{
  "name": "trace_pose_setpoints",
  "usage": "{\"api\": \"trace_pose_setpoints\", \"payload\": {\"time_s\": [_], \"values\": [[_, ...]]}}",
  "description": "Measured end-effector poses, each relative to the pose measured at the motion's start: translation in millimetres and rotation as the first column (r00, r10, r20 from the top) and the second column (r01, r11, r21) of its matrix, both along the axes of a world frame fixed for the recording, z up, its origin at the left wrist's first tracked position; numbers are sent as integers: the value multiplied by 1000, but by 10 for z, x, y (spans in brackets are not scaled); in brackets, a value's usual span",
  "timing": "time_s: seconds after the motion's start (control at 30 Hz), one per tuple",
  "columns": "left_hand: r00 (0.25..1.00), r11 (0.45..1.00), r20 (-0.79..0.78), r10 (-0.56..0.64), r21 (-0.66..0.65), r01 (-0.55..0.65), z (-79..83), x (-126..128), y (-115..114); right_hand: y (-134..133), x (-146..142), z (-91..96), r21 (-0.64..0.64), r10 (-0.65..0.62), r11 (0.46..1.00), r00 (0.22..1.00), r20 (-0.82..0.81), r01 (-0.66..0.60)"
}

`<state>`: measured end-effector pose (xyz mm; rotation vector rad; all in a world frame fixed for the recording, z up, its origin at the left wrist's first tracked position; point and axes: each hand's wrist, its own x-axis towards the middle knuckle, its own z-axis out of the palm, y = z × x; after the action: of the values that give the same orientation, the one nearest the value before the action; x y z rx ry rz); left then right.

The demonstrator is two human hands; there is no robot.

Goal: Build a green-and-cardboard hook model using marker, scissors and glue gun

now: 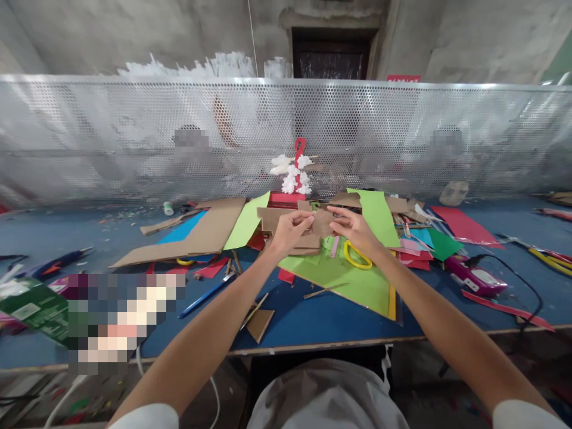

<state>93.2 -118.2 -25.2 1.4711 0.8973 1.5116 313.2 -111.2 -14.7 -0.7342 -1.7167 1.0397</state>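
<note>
Card piece [322, 223]: small, brown, held up between both hands above the clutter at mid-table.
Left hand [291, 231]: thumb and finger pinched together on the card's left edge.
Right hand [352, 227]: fingers spread and bent, tips at the right edge; from here I cannot tell whether they grip or only touch.
Under the hands: brown scraps [307, 243], overlapping; a notched card [268, 219] just left of the left fingers.
By the right wrist: yellow loop [347, 253] on a lime sheet [353, 287], pink strip [335, 246] near it.
Nearer the body: blue pen [205, 297] lying aslant, left of the left forearm; brown offcut [260, 325] between the forearms, near the table edge.
Left side: big brown sheet [218, 223], partly over a blue sheet [182, 229].
Right side: red sheet [467, 225]; purple box [480, 280] with a black cord [531, 279]; yellow-handled pliers [550, 260] beyond.
Behind the hands: red stand [286, 197], upright, white flowers [290, 180] clustered on it.
Table [295, 333]: blue top, strewn with paper and card.
Back: perforated metal screen [134, 137], grey wall [89, 36] past it.
</note>
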Motion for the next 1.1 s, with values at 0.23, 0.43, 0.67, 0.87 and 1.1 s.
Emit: {"api": "trace_pose_setpoints", "payload": {"time_s": [0.23,0.43,0.67,0.87,1.1], "values": [[987,993,-114,-115,0,116,-42,-81,51,100,33,-67,3,-22,1000,997,74,22],[947,973,-244,-209,44,227,-44,-129,65,167,69,-88,45,18,999,993,113,-23],[947,977,-245,-206,-4,211,-60,-87,74,-2,-36,-4,42,-13,999,992,126,7],[843,981,-531,89,194,19,7,-347,145,104,70,-3,57,-220,975,970,101,216],[352,989,-934,58,103,110,-48,-451,142,314,269,-58,42,-278,960,926,254,276]]}}
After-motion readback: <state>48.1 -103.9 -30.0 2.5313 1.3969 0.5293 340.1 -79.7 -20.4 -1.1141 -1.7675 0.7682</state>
